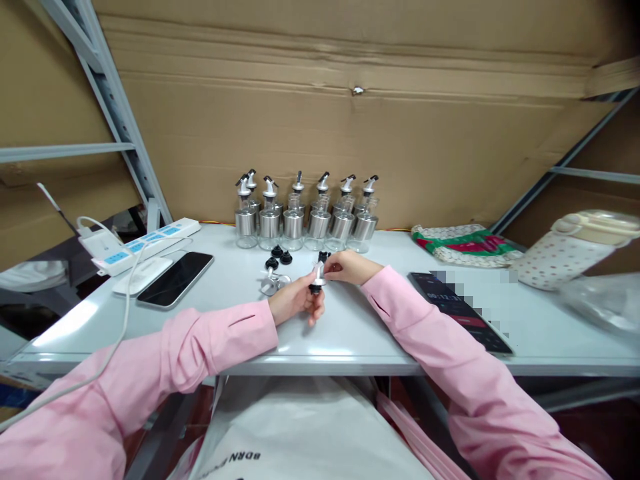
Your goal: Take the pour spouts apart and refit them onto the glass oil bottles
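My left hand (295,301) is closed around a small pourer spout (317,279) with a black base and silver top, held just above the grey table (350,333). Fingertips of my right hand (346,268) pinch the top of the same spout. Both sleeves are pink. Two loose black stoppers (279,257) and a silver spout part (271,283) lie on the table just left of my hands. Behind them stands a row of several glass oil bottles (306,223) with silver bands and pourer tops.
A dark phone (176,279), a white flat object (143,274) and a power strip (145,243) with a white cable lie at left. A phone showing a timer (457,310) lies at right, with a patterned cloth (463,241) and a dotted bottle (570,252) beyond. A white bag (300,433) sits below the table.
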Demonstrator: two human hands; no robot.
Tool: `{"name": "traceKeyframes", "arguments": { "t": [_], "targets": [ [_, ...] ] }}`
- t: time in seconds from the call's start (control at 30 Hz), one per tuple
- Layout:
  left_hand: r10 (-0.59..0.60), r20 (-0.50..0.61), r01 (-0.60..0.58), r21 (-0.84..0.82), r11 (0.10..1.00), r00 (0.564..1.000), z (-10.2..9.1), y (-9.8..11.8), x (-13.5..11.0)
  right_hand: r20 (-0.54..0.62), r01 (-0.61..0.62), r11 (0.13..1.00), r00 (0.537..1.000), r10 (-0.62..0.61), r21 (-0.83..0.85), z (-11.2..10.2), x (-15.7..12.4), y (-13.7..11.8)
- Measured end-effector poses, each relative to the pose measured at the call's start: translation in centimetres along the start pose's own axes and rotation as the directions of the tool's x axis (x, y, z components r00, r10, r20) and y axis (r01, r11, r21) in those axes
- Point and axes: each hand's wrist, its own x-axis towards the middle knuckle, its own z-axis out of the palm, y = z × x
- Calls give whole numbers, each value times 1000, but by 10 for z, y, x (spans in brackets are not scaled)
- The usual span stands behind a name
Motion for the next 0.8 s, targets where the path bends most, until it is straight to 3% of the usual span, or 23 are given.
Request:
{"name": "traceKeyframes", "arguments": {
  "t": [0.13,0.23,0.37,0.47,0.53,0.7,0.77,0.8],
  "targets": [
    [1,-4,-1,-6,1000,1000,0,0,0,-39,-11,1000,999,10,-8,-4,0,-1],
    [6,-3,-6,-12,1000,1000,1,-1,0,-254,38,998,967,-23,55,-7,-4,-10],
    [68,-43,-71,-75,995,997,2,1,-4,-567,335,941,783,-256,38,0,-14,-33],
    [84,-24,-86,-51,995,996,1,4,-6,-594,520,839,628,-503,-161,8,-19,-48],
    [99,-43,-99,-8,995,994,1,7,-7,-587,563,777,541,-603,-280,11,-21,-54],
    [203,-208,-195,59,979,957,0,15,-3,-682,536,764,408,-607,-359,8,-20,-57],
    [281,-237,-257,127,958,930,-2,18,-2,-702,529,772,396,-592,-352,6,-19,-57],
    [322,-246,-283,179,942,914,-3,19,-2,-701,522,783,416,-580,-338,6,-18,-57]
  ]
}}
